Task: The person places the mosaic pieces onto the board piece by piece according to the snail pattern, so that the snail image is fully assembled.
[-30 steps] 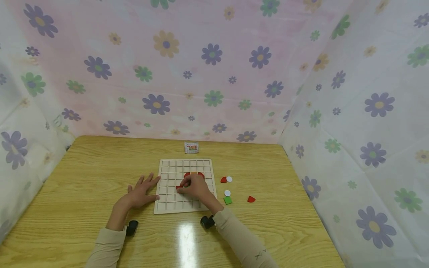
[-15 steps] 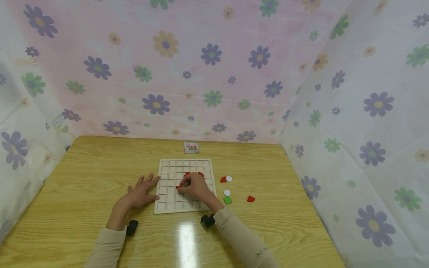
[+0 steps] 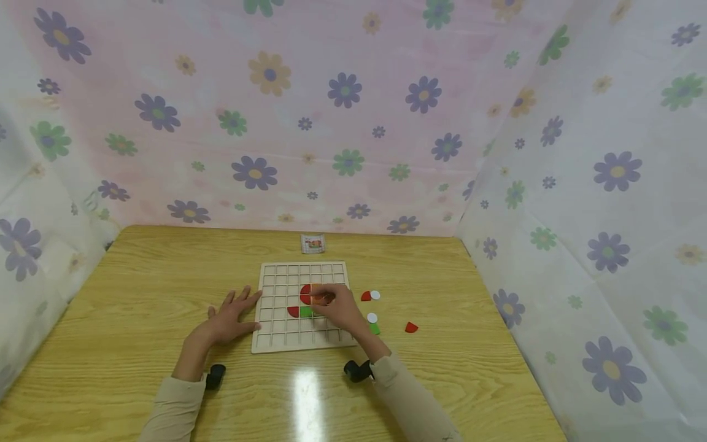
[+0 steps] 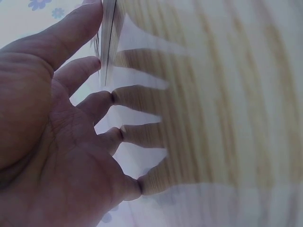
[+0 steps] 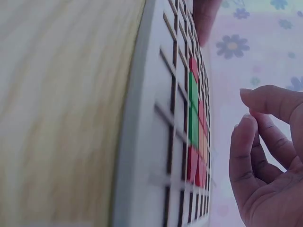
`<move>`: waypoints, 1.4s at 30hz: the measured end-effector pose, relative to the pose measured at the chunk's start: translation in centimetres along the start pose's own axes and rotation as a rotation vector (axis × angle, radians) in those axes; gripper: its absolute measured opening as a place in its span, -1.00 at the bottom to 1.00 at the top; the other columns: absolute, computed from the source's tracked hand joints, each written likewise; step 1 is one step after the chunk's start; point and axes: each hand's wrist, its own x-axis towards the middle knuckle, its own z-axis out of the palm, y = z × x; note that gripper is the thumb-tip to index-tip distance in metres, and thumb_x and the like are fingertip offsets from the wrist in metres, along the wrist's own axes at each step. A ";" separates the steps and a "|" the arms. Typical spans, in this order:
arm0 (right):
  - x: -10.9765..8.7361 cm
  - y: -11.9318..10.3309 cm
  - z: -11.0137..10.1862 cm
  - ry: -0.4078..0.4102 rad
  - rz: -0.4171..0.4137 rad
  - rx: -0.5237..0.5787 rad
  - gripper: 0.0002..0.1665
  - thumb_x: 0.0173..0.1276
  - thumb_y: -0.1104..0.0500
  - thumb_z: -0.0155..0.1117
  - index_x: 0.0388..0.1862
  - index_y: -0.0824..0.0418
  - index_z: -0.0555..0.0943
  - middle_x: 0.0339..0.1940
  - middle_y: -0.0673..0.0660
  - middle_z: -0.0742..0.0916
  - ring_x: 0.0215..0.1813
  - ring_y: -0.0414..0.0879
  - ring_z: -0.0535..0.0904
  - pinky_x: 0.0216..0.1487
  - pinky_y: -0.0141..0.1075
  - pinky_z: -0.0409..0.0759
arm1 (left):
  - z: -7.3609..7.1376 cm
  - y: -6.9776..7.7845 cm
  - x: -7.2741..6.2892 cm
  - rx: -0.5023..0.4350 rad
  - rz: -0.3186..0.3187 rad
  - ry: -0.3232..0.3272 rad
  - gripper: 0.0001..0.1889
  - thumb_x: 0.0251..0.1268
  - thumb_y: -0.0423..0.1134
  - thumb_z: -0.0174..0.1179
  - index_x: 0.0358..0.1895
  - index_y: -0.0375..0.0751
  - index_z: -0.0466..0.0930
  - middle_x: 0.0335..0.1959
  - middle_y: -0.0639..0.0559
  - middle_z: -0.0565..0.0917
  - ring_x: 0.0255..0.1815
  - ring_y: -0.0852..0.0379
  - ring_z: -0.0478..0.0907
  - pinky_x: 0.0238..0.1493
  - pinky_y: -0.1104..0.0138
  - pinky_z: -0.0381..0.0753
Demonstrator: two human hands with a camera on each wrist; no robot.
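Note:
A pale wooden grid board (image 3: 273, 337) lies on the table. My left hand (image 3: 226, 320) rests with spread fingers beside it, thumb and a fingertip at its left edge. In the left wrist view, the fingertips (image 4: 135, 187) touch the tabletop. My right hand (image 3: 339, 308) hovers above the board's right half with bent fingers. Nothing shows between its thumb and fingers (image 5: 244, 137) in the right wrist view. Set in the grid are a red quarter-round tile (image 3: 293, 312), a green tile (image 3: 306, 312) and further red tiles (image 3: 305, 294). The hand partly covers the orange ones.
Right of the board lie a red quarter-round tile (image 3: 366, 296), white discs (image 3: 372, 318), a green square (image 3: 375, 329) and another red tile (image 3: 411, 327). A small picture card (image 3: 313, 244) lies behind the board. Flowered cloth (image 3: 287, 147) surrounds the table.
My right hand has let go of the red quarter-round tile at the row's left end, risen and shifted right, uncovering that tile and the green one. The left hand stays at the board's edge.

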 end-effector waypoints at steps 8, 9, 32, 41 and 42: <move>-3.2 1.3 -2.6 0.054 0.039 -0.038 -0.82 0.30 0.35 0.41 -0.12 0.34 0.74 -0.17 0.22 0.78 -0.25 -0.11 0.61 -0.25 -0.38 0.60 | -0.2 0.2 0.0 0.004 0.004 0.005 -0.18 0.39 -0.10 0.31 0.59 -0.31 0.14 0.60 -0.49 -0.08 0.56 -0.62 -0.30 0.21 -0.65 -0.34; -3.6 1.6 -2.9 0.058 0.050 -0.043 -0.83 0.30 0.34 0.42 -0.13 0.33 0.74 -0.18 0.19 0.78 -0.25 -0.12 0.60 -0.24 -0.39 0.60 | -0.3 0.2 0.0 0.005 0.006 0.004 -0.18 0.39 -0.10 0.31 0.58 -0.31 0.14 0.60 -0.49 -0.07 0.55 -0.63 -0.29 0.20 -0.66 -0.34; -8.9 6.5 -10.1 0.195 0.206 -0.148 -0.74 0.14 0.35 0.55 -0.15 0.31 0.76 -0.20 0.17 0.79 -0.27 -0.12 0.62 -0.21 -0.33 0.60 | 0.0 0.1 -0.1 0.009 0.018 0.009 -0.17 0.40 -0.08 0.31 0.59 -0.31 0.13 0.60 -0.49 -0.07 0.55 -0.64 -0.27 0.20 -0.66 -0.32; -9.2 5.6 -9.1 0.074 0.228 -0.212 -0.67 0.07 0.20 0.65 -0.21 0.30 0.75 -0.28 0.11 0.74 -0.28 -0.13 0.55 -0.22 -0.29 0.56 | 0.1 0.0 -0.1 -0.003 0.026 0.017 -0.18 0.39 -0.09 0.31 0.58 -0.32 0.14 0.59 -0.50 -0.06 0.54 -0.65 -0.28 0.20 -0.66 -0.33; -9.2 5.4 -8.9 0.078 0.239 -0.222 -0.65 0.07 0.18 0.66 -0.22 0.30 0.74 -0.30 0.10 0.74 -0.29 -0.13 0.56 -0.22 -0.28 0.57 | 0.1 0.0 -0.1 -0.003 0.028 0.018 -0.18 0.39 -0.09 0.31 0.58 -0.32 0.14 0.59 -0.50 -0.06 0.54 -0.65 -0.28 0.20 -0.66 -0.33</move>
